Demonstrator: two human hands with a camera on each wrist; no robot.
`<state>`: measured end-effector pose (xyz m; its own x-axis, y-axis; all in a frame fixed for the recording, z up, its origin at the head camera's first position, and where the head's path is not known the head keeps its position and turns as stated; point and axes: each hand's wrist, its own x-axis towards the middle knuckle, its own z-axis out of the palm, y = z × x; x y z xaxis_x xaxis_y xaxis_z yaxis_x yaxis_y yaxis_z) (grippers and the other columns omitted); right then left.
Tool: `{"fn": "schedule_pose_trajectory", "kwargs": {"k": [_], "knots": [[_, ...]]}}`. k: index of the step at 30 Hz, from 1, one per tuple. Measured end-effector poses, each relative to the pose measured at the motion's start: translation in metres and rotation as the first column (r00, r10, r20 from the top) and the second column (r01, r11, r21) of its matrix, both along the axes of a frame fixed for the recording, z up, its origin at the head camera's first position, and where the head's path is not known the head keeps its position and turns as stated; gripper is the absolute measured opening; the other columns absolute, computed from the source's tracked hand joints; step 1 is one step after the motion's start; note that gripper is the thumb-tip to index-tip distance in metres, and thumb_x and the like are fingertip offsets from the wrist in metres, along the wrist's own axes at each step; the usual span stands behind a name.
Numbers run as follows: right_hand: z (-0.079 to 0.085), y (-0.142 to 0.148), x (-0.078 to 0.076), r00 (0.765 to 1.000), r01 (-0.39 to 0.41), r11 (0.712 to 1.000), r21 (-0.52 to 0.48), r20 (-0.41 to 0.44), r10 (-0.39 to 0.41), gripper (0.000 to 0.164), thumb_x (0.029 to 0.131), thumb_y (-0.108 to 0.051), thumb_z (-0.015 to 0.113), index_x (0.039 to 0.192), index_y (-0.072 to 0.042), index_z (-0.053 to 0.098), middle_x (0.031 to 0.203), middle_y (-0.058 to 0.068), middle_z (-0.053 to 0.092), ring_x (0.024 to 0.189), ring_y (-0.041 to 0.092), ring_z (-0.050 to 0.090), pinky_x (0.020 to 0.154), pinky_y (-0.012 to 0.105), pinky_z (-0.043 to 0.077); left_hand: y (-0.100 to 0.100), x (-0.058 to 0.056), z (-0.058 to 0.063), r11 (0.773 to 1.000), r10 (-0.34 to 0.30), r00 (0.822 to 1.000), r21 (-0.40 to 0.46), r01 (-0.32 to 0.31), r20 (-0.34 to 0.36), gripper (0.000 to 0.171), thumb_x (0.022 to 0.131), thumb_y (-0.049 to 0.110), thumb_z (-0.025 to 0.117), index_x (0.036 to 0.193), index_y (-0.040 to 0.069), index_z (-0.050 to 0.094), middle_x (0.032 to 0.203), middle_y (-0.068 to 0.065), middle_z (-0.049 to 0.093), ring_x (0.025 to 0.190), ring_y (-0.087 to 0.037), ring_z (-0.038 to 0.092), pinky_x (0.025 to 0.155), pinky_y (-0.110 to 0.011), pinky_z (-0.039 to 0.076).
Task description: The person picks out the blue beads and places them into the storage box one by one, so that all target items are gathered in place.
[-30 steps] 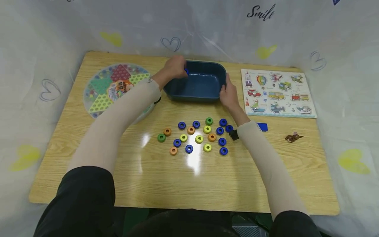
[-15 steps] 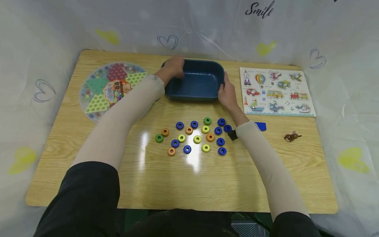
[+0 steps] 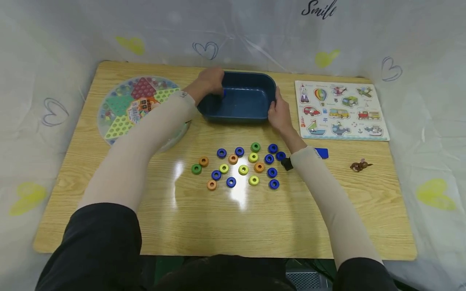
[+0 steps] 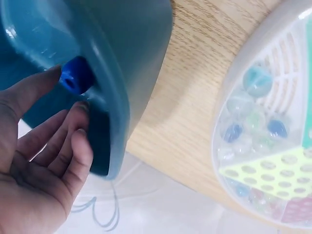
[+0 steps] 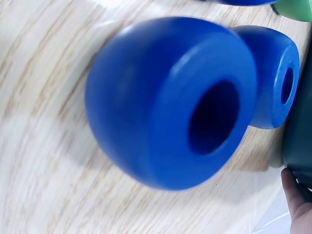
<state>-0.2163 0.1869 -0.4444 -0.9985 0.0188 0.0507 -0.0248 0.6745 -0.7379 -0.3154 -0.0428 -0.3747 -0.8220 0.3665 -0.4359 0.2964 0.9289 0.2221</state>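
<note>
My left hand (image 3: 210, 81) reaches over the left end of a dark teal plastic tub (image 3: 244, 120). In the left wrist view, its thumb and a bent fingertip pinch a small blue ring (image 4: 77, 75) beside the tub's inner wall, and its other fingers curl below. My right hand (image 3: 280, 113) holds the tub's right end, thumb near the front corner and fingers along the side. Wooden-table rings in front of the tub are blue (image 3: 231, 182), yellow (image 3: 243, 169), orange (image 3: 259, 167) and green (image 3: 196, 169). A blue ring (image 5: 170, 102) looms large in the right wrist view.
Left of the tub lies a round marble-and-peg game board (image 3: 121, 103), partly under my left forearm. A vehicle picture puzzle (image 3: 342, 111) lies at right. A blue flat piece (image 3: 322, 153) and a small brown figure (image 3: 361, 165) lie on the table (image 3: 233, 226).
My left hand has shifted slightly left over the tub's end, and the blue ring shows again below its fingers. The right hand stays at the tub's right end.
</note>
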Motion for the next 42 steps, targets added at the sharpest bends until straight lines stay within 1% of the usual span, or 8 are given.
{"fn": "schedule_pose_trajectory", "kwargs": {"k": [6, 13, 17, 21, 26, 34, 38, 42], "knots": [[0.0, 0.002, -0.004, 1.0, 0.001, 1.0, 0.02, -0.002, -0.001, 0.051, 0.096, -0.004, 0.032, 0.144, 0.005, 0.017, 0.145, 0.018, 0.028, 0.131, 0.016, 0.026, 0.105, 0.02, 0.018, -0.001, 0.013, 0.011, 0.99, -0.106, 0.988, 0.08, 0.115, -0.108, 0.029, 0.078, 0.018, 0.069, 0.098, -0.002, 0.063, 0.094, -0.012, 0.058, 0.085, -0.025, 0.052, 0.07, -0.038, 0.046], [-0.002, 0.005, -0.006, 1.0, -0.001, 1.0, 0.006, -0.007, 0.001, 0.051, 0.096, -0.003, 0.033, 0.144, 0.005, 0.017, 0.146, 0.017, 0.026, 0.131, 0.014, 0.024, 0.105, 0.019, 0.017, -0.001, 0.05, 0.015, 0.955, -0.204, 0.967, 0.188, 0.231, -0.151, 0.033, 0.082, 0.019, 0.066, 0.11, 0.001, 0.066, 0.098, -0.011, 0.064, 0.085, -0.025, 0.058, 0.072, -0.043, 0.05], [-0.006, 0.007, -0.007, 1.0, 0.0, 1.0, 0.002, -0.009, 0.0, 0.052, 0.096, -0.003, 0.033, 0.144, 0.005, 0.017, 0.146, 0.017, 0.026, 0.131, 0.014, 0.024, 0.105, 0.019, 0.017, -0.003, 0.075, 0.016, 0.918, -0.252, 0.952, 0.267, 0.292, -0.174, 0.032, 0.082, 0.021, 0.068, 0.108, 0.003, 0.067, 0.085, -0.008, 0.064, 0.075, -0.02, 0.058, 0.067, -0.037, 0.049], [-0.007, 0.006, -0.01, 1.0, -0.007, 1.0, -0.002, -0.022, 0.007, 0.052, 0.096, -0.003, 0.033, 0.144, 0.005, 0.017, 0.145, 0.017, 0.026, 0.131, 0.014, 0.025, 0.105, 0.019, 0.018, -0.01, 0.098, 0.018, 0.875, -0.309, 0.942, 0.348, 0.336, -0.131, 0.027, 0.081, 0.018, 0.07, 0.103, 0.003, 0.069, 0.081, -0.006, 0.064, 0.071, -0.018, 0.058, 0.064, -0.033, 0.048], [-0.008, 0.007, -0.011, 0.999, -0.006, 1.0, 0.002, -0.032, 0.006, 0.051, 0.095, -0.002, 0.034, 0.144, 0.006, 0.018, 0.145, 0.018, 0.027, 0.13, 0.014, 0.025, 0.104, 0.019, 0.019, -0.016, 0.122, 0.005, 0.844, -0.4, 0.915, 0.369, 0.389, -0.05, 0.028, 0.079, 0.012, 0.071, 0.104, 0.0, 0.068, 0.077, -0.006, 0.063, 0.067, -0.017, 0.057, 0.062, -0.032, 0.047], [-0.005, 0.006, -0.008, 0.999, 0.001, 1.0, 0.003, -0.032, -0.001, 0.051, 0.096, -0.002, 0.034, 0.144, 0.006, 0.019, 0.144, 0.019, 0.028, 0.13, 0.014, 0.027, 0.104, 0.019, 0.019, -0.021, 0.142, -0.029, 0.84, -0.481, 0.876, 0.303, 0.45, 0.033, 0.04, 0.07, -0.001, 0.068, 0.11, 0.002, 0.066, 0.076, -0.005, 0.061, 0.064, -0.015, 0.05, 0.055, -0.028, 0.041], [-0.005, 0.007, -0.006, 1.0, 0.007, 1.0, 0.007, -0.026, -0.006, 0.051, 0.096, -0.003, 0.034, 0.144, 0.006, 0.019, 0.144, 0.018, 0.029, 0.129, 0.014, 0.027, 0.104, 0.019, 0.019, -0.023, 0.148, -0.039, 0.832, -0.486, 0.874, 0.324, 0.451, 0.032, 0.033, 0.068, -0.003, 0.066, 0.1, 0.006, 0.07, 0.075, -0.003, 0.061, 0.062, -0.014, 0.049, 0.053, -0.027, 0.038], [-0.004, 0.008, -0.007, 1.0, 0.003, 1.0, 0.007, -0.021, -0.003, 0.051, 0.096, -0.003, 0.033, 0.144, 0.006, 0.018, 0.145, 0.017, 0.028, 0.13, 0.013, 0.026, 0.104, 0.019, 0.019, -0.024, 0.151, -0.043, 0.83, -0.47, 0.882, 0.351, 0.433, 0.021, 0.026, 0.071, 0.001, 0.069, 0.097, 0.006, 0.071, 0.072, -0.002, 0.06, 0.06, -0.014, 0.05, 0.052, -0.027, 0.038]]}}
